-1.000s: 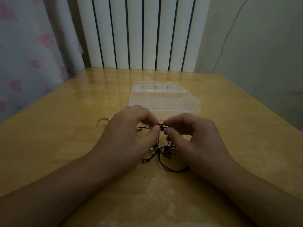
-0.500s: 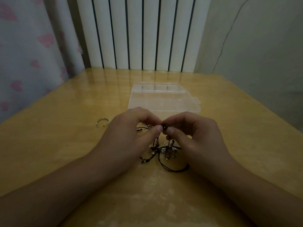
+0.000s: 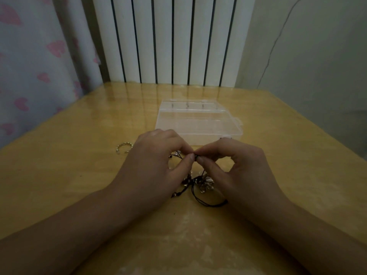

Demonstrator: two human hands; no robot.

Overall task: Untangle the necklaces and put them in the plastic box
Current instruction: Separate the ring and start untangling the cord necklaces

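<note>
Left hand and right hand both pinch one knot of the necklaces; tangle hangs below fingertips, plastic box just beyond.

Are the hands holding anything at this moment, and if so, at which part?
Both hands, left and right, pinch the tangled necklaces between thumb and fingertips at a small dark knot or bead on the black cord; the rest lies on the table.

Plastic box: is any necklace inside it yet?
No. The plastic box shows nothing inside, and the tangled necklaces lie on the table, pinched by the left hand and right hand.
</note>
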